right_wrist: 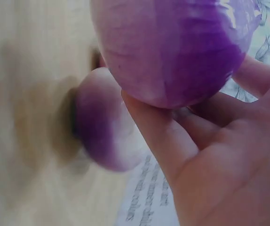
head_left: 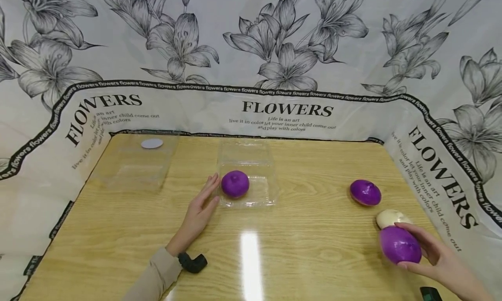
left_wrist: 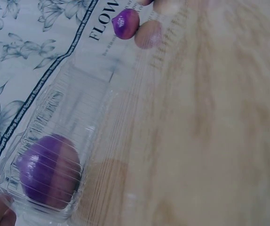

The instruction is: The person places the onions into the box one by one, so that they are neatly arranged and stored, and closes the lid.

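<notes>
Right hand [head_left: 441, 258] is pinching a purple bulb [head_left: 400, 245], cream bulb [head_left: 392, 216] sitting just beyond; a loose pinch is risking a slip off glossy skin. Left hand [head_left: 197, 212] is lying straight-fingered beside the clear tray [head_left: 262, 201]; bumping it is risking rolling the inner bulb [head_left: 235, 184].

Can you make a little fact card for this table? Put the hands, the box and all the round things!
Left hand: at the left edge of the open, clear plastic, rectangular box
In the box: one glossy, purple, rounded object
Right hand: gripping a second purple object
On the table, right side: a third purple object and a pale cream, rounded object, partly hidden behind the held one in the head view
Round things: three purple, one cream
</notes>
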{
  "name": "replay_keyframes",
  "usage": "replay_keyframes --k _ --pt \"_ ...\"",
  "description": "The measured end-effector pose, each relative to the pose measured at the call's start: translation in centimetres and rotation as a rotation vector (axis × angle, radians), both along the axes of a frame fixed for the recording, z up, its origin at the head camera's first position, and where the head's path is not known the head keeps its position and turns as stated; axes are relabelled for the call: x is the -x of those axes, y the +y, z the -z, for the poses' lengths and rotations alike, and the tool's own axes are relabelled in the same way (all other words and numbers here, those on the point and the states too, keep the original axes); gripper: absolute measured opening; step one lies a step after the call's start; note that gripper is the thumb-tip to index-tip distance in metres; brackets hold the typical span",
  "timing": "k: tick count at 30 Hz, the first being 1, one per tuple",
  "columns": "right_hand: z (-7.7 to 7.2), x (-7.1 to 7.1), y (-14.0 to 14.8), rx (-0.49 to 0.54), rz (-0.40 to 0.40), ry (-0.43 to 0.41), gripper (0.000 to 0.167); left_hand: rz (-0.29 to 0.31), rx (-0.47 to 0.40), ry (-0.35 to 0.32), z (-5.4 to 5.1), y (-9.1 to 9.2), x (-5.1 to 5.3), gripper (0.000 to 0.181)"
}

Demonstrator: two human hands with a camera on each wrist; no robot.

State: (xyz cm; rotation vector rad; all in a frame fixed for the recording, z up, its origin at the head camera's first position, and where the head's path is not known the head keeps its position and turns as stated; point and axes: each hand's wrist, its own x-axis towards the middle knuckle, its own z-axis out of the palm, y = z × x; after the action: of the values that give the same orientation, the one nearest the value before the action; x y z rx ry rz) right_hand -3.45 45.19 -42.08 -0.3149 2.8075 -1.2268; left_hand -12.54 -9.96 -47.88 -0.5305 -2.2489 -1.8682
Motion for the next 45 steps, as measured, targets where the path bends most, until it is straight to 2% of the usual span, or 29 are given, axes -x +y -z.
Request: replay_keyframes --k 4,10,18,22,27,31,37,42,45 --pt "-1.4 1.6 -1.1 0.028 -0.087 0.064 0.085 -0.004 0.001 -0.002 0.1 -0.1 -0.1 0.045" --pt "-3.1 4.5 -2.7 0.081 -0.192 0.111 0.085 -0.006 -0.004 -0.007 0.1 -0.2 -0.1 0.045" --pt "-5.1 8.2 -5.5 0.063 -0.225 0.07 0.084 -0.001 -0.006 -0.003 0.0 -0.2 -0.1 0.045" --pt "-5.8 10.0 -7.1 0.06 -0.274 0.053 0.084 -0.002 -0.007 -0.002 0.1 -0.1 0.0 0.045" --pt "-6.5 12.0 -9.3 0.049 -0.294 0.017 0.082 0.0 -0.004 0.005 0.2 -0.1 0.0 0.045" --pt "-7.0 13.1 -11.4 0.081 -0.285 -0.015 0.08 0.0 -0.009 0.008 0.2 0.0 0.0 0.045" --pt "-7.2 14.4 -15.0 0.168 -0.292 0.017 0.082 0.002 -0.009 -0.002 0.2 0.0 0.0 0.045" --pt "-6.4 15.4 -17.7 0.239 -0.286 0.042 0.083 -0.006 0.004 -0.004 0.2 -0.1 0.0 0.045" --pt "-5.7 16.0 -19.2 0.229 -0.287 0.096 0.083 -0.004 0.011 -0.01 0.1 -0.2 0.0 0.045"
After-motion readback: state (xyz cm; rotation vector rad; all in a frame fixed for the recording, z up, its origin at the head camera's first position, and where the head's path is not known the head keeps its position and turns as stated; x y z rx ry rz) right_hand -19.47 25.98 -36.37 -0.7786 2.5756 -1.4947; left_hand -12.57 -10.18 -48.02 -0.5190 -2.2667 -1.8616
